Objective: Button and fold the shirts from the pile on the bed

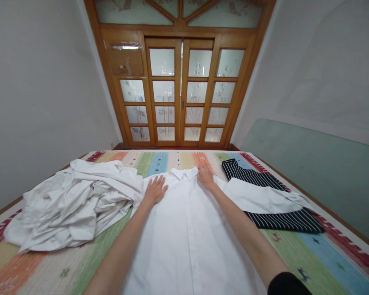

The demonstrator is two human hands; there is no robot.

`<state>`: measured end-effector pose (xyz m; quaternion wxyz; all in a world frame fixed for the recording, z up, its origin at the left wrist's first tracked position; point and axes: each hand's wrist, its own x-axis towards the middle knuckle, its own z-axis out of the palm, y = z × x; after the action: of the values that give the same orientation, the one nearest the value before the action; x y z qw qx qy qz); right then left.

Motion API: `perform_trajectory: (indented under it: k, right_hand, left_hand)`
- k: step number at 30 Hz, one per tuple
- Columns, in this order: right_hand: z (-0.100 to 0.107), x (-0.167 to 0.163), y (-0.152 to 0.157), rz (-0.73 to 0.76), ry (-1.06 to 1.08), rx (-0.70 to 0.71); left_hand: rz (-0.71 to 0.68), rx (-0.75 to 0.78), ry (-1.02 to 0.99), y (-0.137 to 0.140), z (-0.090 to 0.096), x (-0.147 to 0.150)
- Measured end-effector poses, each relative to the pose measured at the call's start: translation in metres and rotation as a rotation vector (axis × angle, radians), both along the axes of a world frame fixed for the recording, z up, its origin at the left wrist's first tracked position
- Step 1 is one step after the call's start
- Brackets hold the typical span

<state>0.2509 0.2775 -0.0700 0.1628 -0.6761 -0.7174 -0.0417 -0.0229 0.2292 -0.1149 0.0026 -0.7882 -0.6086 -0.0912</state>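
Observation:
A white button-front shirt (184, 229) lies spread face up in front of me, its collar (183, 173) at the far end. My left hand (156, 189) rests flat on the shirt's left shoulder area, fingers spread. At the right side of the collar, my right hand (205, 176) has its fingers closed on the shirt's edge; the fingertips are partly hidden. The shirt's right sleeve (261, 196) stretches out across a folded black garment with white stripes (289, 221). Its left sleeve runs toward a heap of crumpled white cloth (76, 205).
Beneath everything is a colourful striped cover (92, 266) with small figures. A pale green panel (313, 172) stands along the right edge. Wooden doors with glass panes (180, 90) are beyond the far edge, between grey-white walls.

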Motion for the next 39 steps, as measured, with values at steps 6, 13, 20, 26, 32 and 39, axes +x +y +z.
perform_trajectory:
  k: [6,13,20,26,32,39]
  right_hand:
    - [-0.005,-0.045,-0.045,0.088,0.152,-0.179]
    - [-0.015,-0.062,-0.064,-0.017,0.117,-0.183]
    - [-0.029,-0.056,-0.064,0.046,0.247,0.016]
    - [-0.040,-0.054,-0.060,0.067,0.283,0.076]
    - [-0.043,-0.052,-0.054,0.072,0.361,0.142]
    - [-0.043,-0.052,-0.053,0.094,0.454,0.125]
  left_hand:
    - [0.060,-0.058,0.017,0.012,0.007,0.006]
    - [0.060,0.008,0.027,0.013,0.016,0.011]
    - [-0.078,0.133,-0.128,-0.009,0.028,0.049]
    - [-0.035,0.034,-0.264,-0.015,0.027,0.086]
    - [0.102,0.021,-0.338,-0.015,0.020,0.101]
    - [0.140,0.006,-0.385,-0.011,0.017,0.106]
